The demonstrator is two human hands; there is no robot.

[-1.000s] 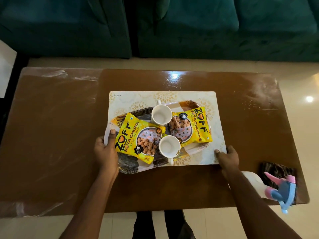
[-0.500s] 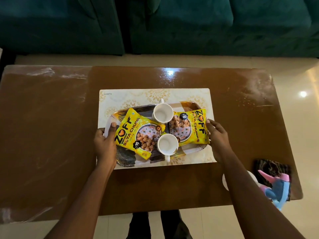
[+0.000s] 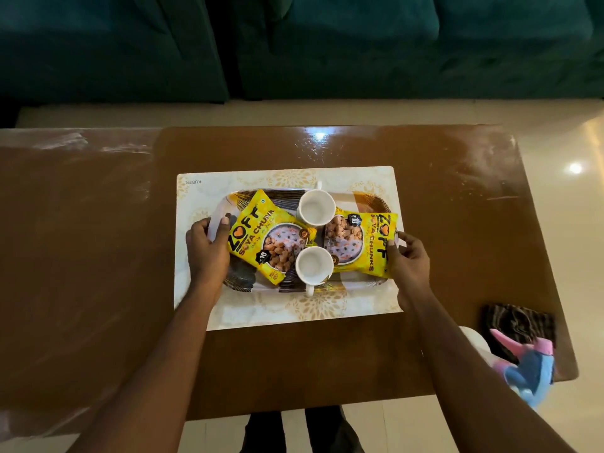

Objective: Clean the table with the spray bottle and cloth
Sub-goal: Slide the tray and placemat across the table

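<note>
Tabletop: brown, glossy.
Placemat: centre, under the tray, which carries two yellow packets and two white cups.
Left grip: fingers curled round the tray's left end, thumb on top.
Right grip: fingers curled round the tray's right end, thumb on a packet.
Spray bottle: near-right corner.
Cloth: dark, just behind the bottle.

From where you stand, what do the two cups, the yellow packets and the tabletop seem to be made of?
The cups look like glazed white ceramic: smooth, opaque, thick-walled. The yellow packets look like glossy printed plastic film, creased and catching light. The tabletop seems polished brown wood or laminate, probably under clear plastic sheet: lamp glare, wrinkled film at its left edge.
</note>
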